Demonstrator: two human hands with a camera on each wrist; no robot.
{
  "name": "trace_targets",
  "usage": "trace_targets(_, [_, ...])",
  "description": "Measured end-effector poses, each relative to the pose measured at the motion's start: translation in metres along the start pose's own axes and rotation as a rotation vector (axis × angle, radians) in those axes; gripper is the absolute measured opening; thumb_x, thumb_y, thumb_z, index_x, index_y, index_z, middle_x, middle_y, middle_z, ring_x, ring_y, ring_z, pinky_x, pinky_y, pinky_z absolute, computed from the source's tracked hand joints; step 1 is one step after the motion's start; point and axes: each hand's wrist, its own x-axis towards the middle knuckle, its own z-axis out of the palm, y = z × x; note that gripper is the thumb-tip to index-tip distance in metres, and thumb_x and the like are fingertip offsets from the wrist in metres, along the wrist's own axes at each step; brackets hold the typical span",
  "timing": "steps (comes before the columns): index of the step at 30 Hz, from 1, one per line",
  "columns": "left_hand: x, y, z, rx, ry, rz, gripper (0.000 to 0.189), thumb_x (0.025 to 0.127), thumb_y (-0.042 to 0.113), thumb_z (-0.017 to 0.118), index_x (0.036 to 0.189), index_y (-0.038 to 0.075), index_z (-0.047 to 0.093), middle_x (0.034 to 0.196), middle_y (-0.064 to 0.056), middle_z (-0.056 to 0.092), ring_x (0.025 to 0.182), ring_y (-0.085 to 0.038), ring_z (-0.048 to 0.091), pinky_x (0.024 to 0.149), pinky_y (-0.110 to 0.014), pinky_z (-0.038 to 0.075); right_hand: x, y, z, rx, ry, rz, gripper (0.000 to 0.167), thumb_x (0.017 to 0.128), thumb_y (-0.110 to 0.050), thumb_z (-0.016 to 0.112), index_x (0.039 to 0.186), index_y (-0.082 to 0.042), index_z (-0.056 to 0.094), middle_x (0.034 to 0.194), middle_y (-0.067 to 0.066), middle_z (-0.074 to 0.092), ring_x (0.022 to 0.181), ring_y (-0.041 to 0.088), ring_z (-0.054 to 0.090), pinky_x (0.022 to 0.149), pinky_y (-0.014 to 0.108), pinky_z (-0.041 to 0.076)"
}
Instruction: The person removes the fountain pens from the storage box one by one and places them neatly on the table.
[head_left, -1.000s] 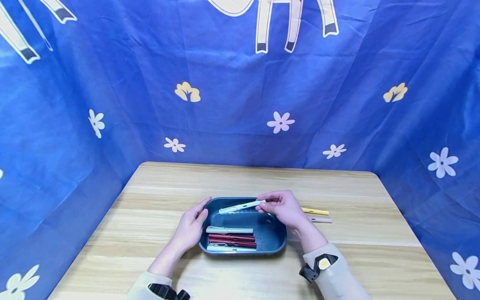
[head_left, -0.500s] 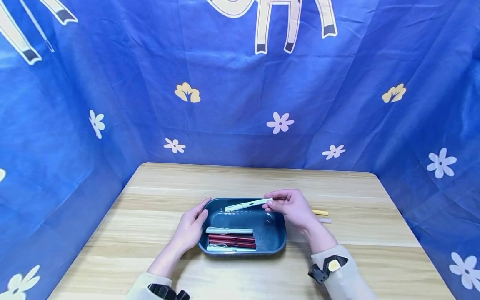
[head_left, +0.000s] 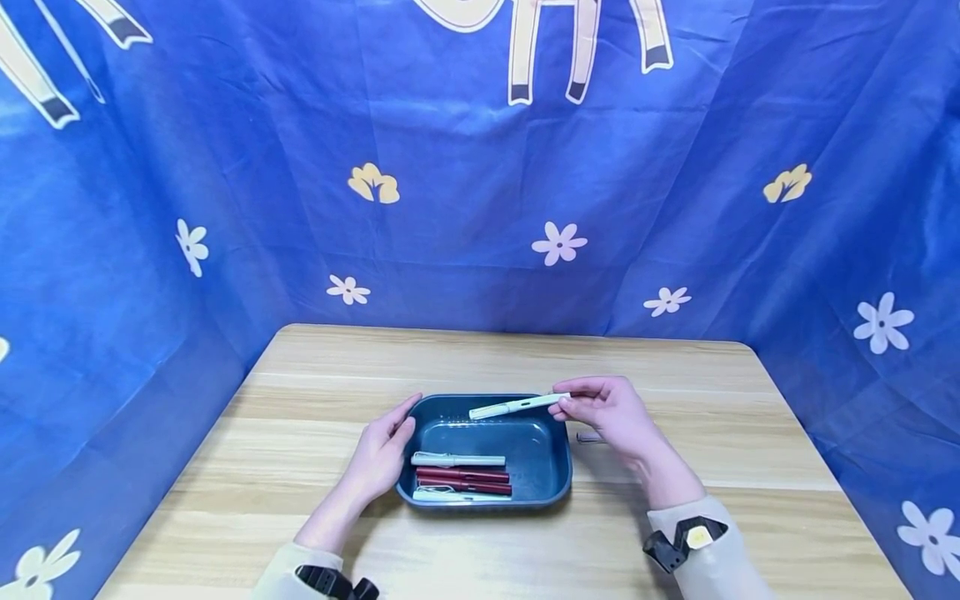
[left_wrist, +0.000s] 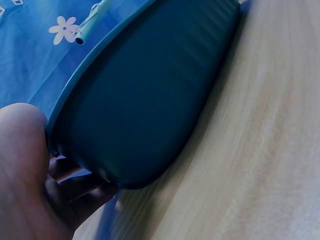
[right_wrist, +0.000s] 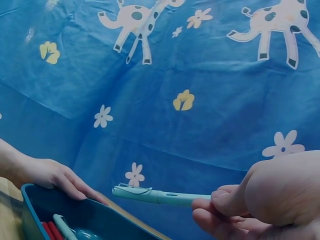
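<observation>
My right hand (head_left: 609, 414) pinches a pale mint-green pen (head_left: 508, 407) by one end, between thumb and fingers. The pen is capped and points left, slightly tilted, above the far right part of a dark teal bin (head_left: 551, 500). In the right wrist view the clip on that pen (right_wrist: 150, 195) shows at its free end. My left hand (head_left: 381, 454) grips the left end of the bin, thumb by the rim and fingers around the outer wall (left_wrist: 135, 110). Inside lie a light grey-green pen (head_left: 459, 460), dark red pens (head_left: 463, 476) and a whitish pen (head_left: 453, 496), side by side.
Just right of the bin, the end of a greyish pen (head_left: 588, 437) shows on the wooden table (head_left: 330, 367), mostly hidden by my right hand. A blue patterned cloth (head_left: 465, 208) surrounds the table's back and sides.
My right hand has moved right with the mint-green pen, from over the bin to its right edge. It now covers the yellow pen and most of the greyish one. My left hand has stayed put.
</observation>
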Motion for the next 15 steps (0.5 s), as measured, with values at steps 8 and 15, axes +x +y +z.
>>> trace_targets(8, [0.0,0.0,0.0,-0.006,-0.003,-0.006,0.045,0.112,0.009,0.048,0.156,0.002,0.05,0.154,-0.022,0.052,0.145,-0.039,0.045,0.123,-0.056,0.032,-0.009,0.002,-0.02,-0.007,0.006,-0.044,0.034,0.099,0.009,0.066,0.13,0.022,0.06,0.106,0.028,0.075,0.097,0.028,0.078,0.092,0.041,0.062])
trace_targets(15, [0.001,0.0,0.0,-0.012,-0.006,-0.006,0.045,0.112,0.008,0.047,0.157,0.003,0.05,0.155,-0.022,0.051,0.146,-0.039,0.044,0.123,-0.056,0.032,-0.02,0.0,-0.036,0.009,0.033,-0.069,0.035,0.1,0.01,0.064,0.13,0.026,0.057,0.103,0.019,0.077,0.093,0.021,0.078,0.092,0.039,0.062])
